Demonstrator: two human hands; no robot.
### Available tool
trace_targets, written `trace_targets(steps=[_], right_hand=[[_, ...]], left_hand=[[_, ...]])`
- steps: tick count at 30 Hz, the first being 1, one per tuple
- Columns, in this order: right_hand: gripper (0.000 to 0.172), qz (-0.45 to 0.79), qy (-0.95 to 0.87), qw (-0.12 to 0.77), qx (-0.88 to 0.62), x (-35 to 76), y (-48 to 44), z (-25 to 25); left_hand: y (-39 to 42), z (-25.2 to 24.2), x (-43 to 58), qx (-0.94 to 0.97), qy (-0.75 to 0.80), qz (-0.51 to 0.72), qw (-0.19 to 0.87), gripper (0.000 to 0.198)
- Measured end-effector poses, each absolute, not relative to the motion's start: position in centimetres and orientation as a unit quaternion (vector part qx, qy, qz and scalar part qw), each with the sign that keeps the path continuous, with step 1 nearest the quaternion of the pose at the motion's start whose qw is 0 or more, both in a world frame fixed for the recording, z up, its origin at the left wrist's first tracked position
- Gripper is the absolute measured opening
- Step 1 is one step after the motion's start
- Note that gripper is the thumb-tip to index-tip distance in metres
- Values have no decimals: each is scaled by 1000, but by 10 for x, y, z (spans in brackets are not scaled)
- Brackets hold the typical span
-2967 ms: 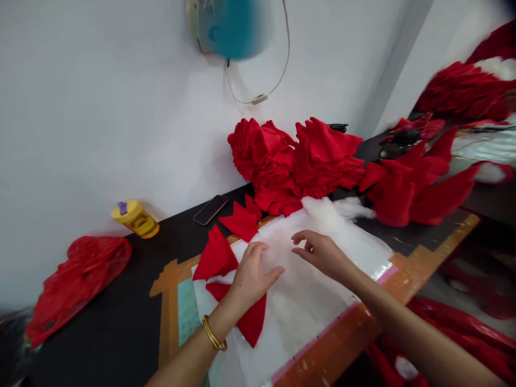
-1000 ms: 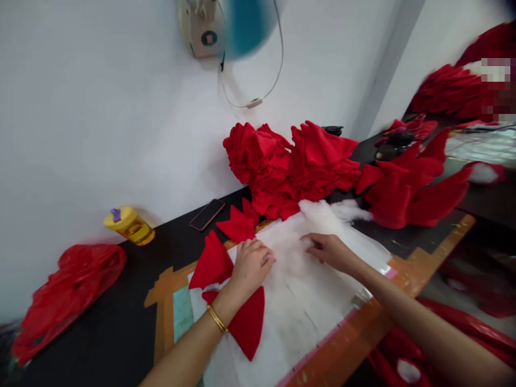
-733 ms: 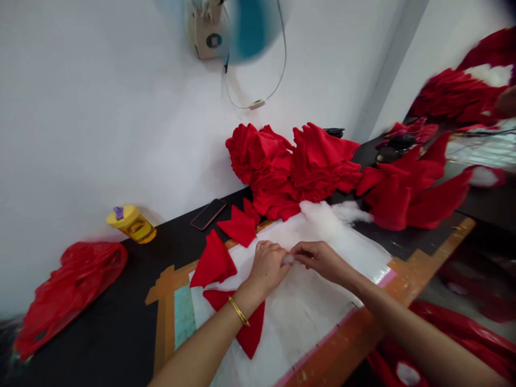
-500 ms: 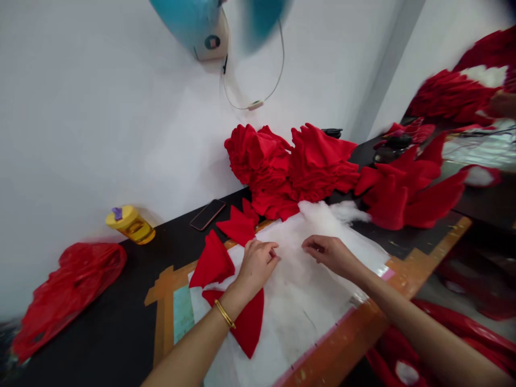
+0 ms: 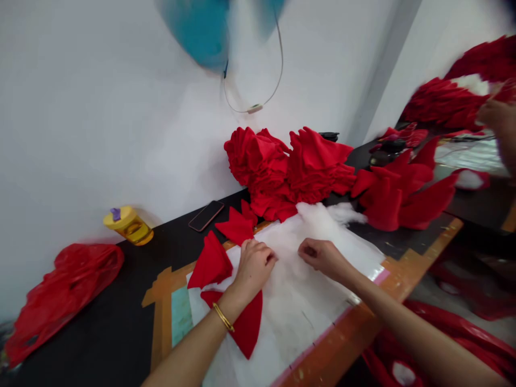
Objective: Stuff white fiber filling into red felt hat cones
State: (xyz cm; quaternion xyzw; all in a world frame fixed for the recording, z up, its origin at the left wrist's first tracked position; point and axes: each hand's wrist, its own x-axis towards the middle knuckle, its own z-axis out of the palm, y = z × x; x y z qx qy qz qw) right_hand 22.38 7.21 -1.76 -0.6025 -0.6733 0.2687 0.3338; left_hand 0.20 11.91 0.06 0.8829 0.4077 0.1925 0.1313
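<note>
My left hand (image 5: 255, 263), with a gold bangle at the wrist, is closed in a pinch over the white sheet (image 5: 290, 328). My right hand (image 5: 322, 256) faces it with the fingers curled together. Thin white fluffy stuffing (image 5: 284, 250) lies between the hands, and both appear to pinch its edges, though the fingertips blend into the white. A thicker tuft of white stuffing (image 5: 312, 215) sits just behind. Beneath my left wrist is a red pointed fabric piece (image 5: 245, 328); another red fabric piece (image 5: 210, 262) lies left of the hand.
Stacks of red fabric (image 5: 282, 172) rise against the wall. Several red stuffed shapes (image 5: 403, 193) lie at right. A phone (image 5: 206, 215), a yellow-lidded jar (image 5: 131, 226) and a red plastic bag (image 5: 66, 295) are at left. Another person's hand (image 5: 497, 118) shows at far right.
Both hands stay almost in place, with the left fingers curled in a little more. The view has shifted slightly. The other person's hand reaches further into view.
</note>
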Motion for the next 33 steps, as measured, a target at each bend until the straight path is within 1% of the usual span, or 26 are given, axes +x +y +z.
trace_targets(steps=[3,4,6,7,8,10,11,14,15,17,18,19,21,22,25,27,29,33], right_hand=[[15,253,-675,343,-602,233,73,-13],[17,254,-678,350,-594,232,74,-11],[33,272,-689,359,-568,225,74,-11],[36,291,-695,355,-554,219,75,-11],[32,311,-699,347,-542,213,75,-12],[17,341,-691,335,-542,205,76,-16],[14,347,-677,339,-553,203,76,-18],[18,356,-628,366,-587,211,78,-21],[21,362,-620,364,-593,217,78,-21],[32,353,-628,350,-599,229,76,-20],[35,330,-643,345,-599,234,74,-19],[33,298,-663,343,-595,238,71,-19],[25,240,-706,335,-575,241,65,-19],[23,226,-726,322,-563,239,62,-19],[26,222,-767,251,-548,225,55,-24],[22,205,-771,217,-562,216,53,-27],[21,202,-759,220,-579,211,54,-28],[19,231,-715,287,-595,222,57,-21]], left_hand=[[123,1,-4,873,416,211,142,14],[123,1,-3,873,416,210,145,14],[120,-1,2,874,414,209,147,15],[118,-1,6,875,412,208,147,14],[117,-1,9,876,410,209,147,14],[115,1,12,880,400,216,141,11],[116,2,10,881,396,221,136,10],[120,8,-4,879,397,235,121,6],[120,10,-10,877,400,240,114,5],[116,16,-19,872,404,261,91,23],[111,18,-20,869,405,272,77,29],[105,19,-19,868,406,280,67,27],[92,18,-10,874,398,270,66,14],[86,15,-3,883,389,252,71,11],[77,-1,21,910,367,178,77,15],[79,-10,32,917,367,147,60,12],[84,-13,35,918,367,141,49,14],[89,1,18,908,379,164,67,14]])
